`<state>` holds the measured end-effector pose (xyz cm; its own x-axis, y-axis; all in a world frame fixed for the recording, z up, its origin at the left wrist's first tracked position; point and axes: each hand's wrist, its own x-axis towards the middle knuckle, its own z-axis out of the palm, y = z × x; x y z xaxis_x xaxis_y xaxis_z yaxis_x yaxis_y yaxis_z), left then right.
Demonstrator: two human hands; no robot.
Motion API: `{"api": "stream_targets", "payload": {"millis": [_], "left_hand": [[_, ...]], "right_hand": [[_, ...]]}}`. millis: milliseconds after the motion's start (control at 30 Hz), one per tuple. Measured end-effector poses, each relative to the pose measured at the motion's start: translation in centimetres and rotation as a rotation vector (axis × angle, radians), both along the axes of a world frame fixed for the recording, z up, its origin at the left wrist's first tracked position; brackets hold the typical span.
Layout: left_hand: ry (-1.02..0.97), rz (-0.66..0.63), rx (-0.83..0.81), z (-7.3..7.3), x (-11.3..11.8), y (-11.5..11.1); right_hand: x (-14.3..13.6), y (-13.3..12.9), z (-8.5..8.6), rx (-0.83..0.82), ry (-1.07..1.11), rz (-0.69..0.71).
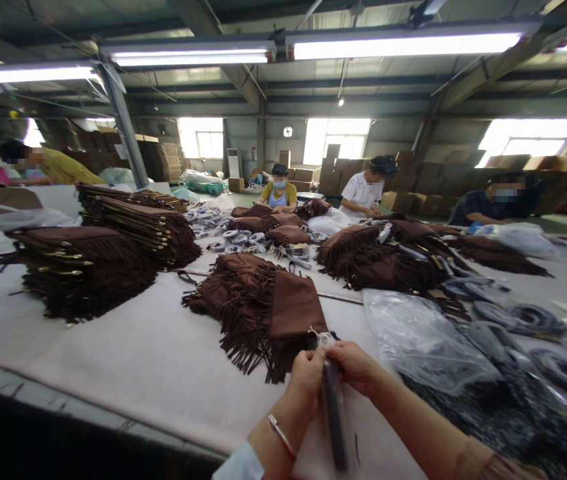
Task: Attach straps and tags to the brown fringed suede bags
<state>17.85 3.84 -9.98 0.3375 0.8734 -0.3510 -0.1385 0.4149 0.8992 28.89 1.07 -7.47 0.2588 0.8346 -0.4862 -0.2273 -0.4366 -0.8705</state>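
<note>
My left hand (306, 377) and my right hand (356, 364) meet in front of me, fingers pinched at the top of a dark strap (334, 417) in clear plastic wrapping. The strap hangs down between my wrists, its lower end blurred. A whitish bit of plastic (325, 339) sticks up between my fingertips. Just beyond them lies a brown fringed bag (297, 305), its near corner by my fingers; I cannot tell whether the strap joins it. More brown fringed bags (240, 283) lie against its left side.
Stacks of brown fringed bags (88, 267) stand at left on the white table (163, 373). Clear plastic bags (423, 340) and wrapped coiled straps (518, 317) lie at right. Another heap of bags (373, 257) is beyond. Several co-workers, including a person in white (363, 193), work around the table.
</note>
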Motion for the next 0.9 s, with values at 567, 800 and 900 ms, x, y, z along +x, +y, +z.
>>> {"api": "stream_targets", "payload": {"millis": [567,800,900], "left_hand": [[0.026,-0.472,-0.255,2.8,-4.8,-4.0],[0.103,-0.609,-0.204,2.5,-9.7,-5.3],[0.08,-0.637,-0.194,2.6,-10.1,-4.3]], "right_hand": [[-0.3,0.4,-2.8,-0.025,0.033,-0.284],[0.7,0.4,-3.6,-0.024,0.104,-0.316],[0.7,0.5,-3.7,-0.018,0.124,-0.317]]}}
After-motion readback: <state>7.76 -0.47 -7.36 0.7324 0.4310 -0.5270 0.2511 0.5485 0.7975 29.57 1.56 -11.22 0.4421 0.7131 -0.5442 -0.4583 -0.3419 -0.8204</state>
